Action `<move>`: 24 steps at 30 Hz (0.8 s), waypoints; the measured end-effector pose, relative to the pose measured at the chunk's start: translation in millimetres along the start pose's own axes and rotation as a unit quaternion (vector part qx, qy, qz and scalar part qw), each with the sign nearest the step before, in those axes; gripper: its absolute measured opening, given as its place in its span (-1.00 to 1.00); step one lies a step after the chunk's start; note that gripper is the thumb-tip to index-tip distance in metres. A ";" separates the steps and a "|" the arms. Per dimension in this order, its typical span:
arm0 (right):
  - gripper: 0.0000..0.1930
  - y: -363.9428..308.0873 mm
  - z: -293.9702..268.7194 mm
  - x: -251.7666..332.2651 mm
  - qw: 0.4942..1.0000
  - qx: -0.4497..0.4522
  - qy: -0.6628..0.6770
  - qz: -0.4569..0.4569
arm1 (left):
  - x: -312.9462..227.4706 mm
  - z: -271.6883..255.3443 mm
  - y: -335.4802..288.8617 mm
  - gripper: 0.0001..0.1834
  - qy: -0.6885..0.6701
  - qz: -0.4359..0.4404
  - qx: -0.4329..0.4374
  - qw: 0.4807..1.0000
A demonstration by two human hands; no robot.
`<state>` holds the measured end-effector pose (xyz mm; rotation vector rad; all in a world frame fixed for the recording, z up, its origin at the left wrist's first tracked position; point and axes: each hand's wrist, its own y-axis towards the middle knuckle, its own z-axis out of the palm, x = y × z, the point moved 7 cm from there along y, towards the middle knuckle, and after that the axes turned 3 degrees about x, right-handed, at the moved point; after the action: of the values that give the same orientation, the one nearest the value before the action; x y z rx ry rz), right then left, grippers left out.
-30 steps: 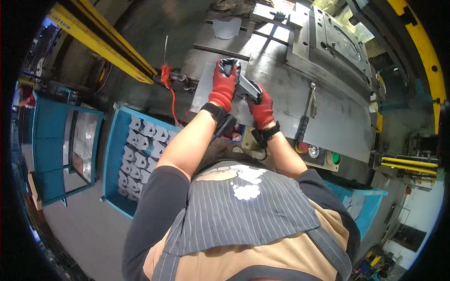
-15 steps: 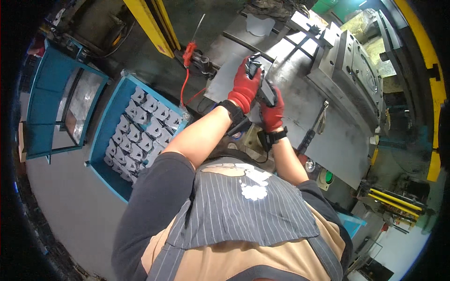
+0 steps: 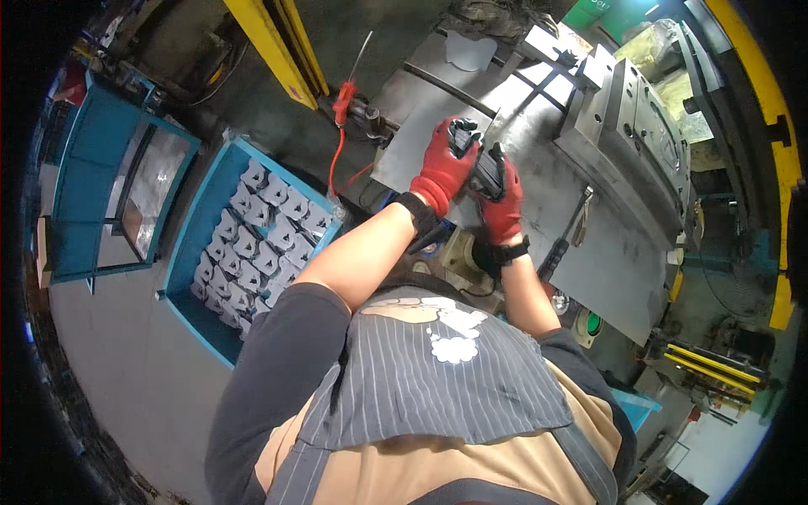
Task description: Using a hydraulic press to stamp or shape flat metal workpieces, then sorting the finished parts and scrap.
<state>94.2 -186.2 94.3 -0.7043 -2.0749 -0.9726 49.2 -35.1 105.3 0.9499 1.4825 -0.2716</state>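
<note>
Over the near edge of the grey metal table (image 3: 589,278), both my hands are raised in red gloves with dark palms. Between them is a dark grey metal part (image 3: 486,178), tilted and mostly covered by the gloves, so its full shape is hidden. My left hand (image 3: 448,160) is closed around its upper left side. On the lower right side, the fingers of my right hand (image 3: 503,200) are wrapped round the part, fingertips pointing up.
A blue bin (image 3: 187,244) with rows of grey stamped metal parts (image 3: 244,244) stands left. A red air gun (image 3: 343,103) with a red hose is left of the table. A ratchet-like tool (image 3: 566,240) lies right, before a heavy die block (image 3: 623,118). A flat metal piece (image 3: 468,52) lies farther back.
The dark metal part has turned between my hands, and less of its flat face shows. My left hand has moved slightly right and down, and my right hand has shifted its grip.
</note>
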 end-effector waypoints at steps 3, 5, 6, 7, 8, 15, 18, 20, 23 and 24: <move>-0.36 2.6 -1.5 9.2 0.996 -0.014 -0.056 -0.067 | 7.3 0.6 -8.1 -0.55 0.011 0.004 -0.025 1.000; -0.41 7.0 5.1 14.3 0.994 -0.010 -0.057 -0.098 | 15.5 -2.2 -12.2 -0.48 0.042 0.014 -0.065 0.997; -0.53 4.1 9.5 -16.4 0.995 0.029 0.089 0.041 | 2.7 -1.4 -6.7 -0.47 0.011 -0.008 -0.031 0.999; -0.58 3.1 7.6 -23.2 0.993 0.014 0.109 0.053 | 11.3 3.1 -7.2 -0.45 -0.006 -0.074 -0.027 0.997; -0.62 0.9 4.1 -31.7 0.989 -0.003 0.127 0.070 | 5.8 7.8 -3.8 -0.40 -0.014 -0.117 0.009 0.993; -0.63 -15.6 -17.7 14.3 0.977 -0.020 0.199 0.073 | -89.1 -25.9 0.8 0.12 0.014 -0.016 0.174 0.985; -0.66 -35.0 -11.4 10.6 0.881 -0.013 0.426 0.204 | -132.3 -99.6 -9.5 0.12 0.066 0.033 0.157 0.985; -0.65 -42.5 21.0 22.7 0.835 0.000 0.459 0.303 | -134.7 -160.5 -26.2 0.10 0.133 0.168 0.023 0.977; -0.65 -46.9 89.6 53.8 0.798 0.094 0.504 0.318 | -29.4 -214.9 -74.0 -0.03 -0.221 -0.044 -0.049 0.973; -0.65 -51.3 112.4 62.8 0.814 0.131 0.472 0.312 | 5.8 -218.0 -102.7 -0.07 -0.355 -0.107 -0.097 0.924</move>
<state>-22.0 -113.8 72.5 -0.5273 -0.9531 -0.4627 -176.4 49.7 101.7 0.4453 0.9105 -0.5515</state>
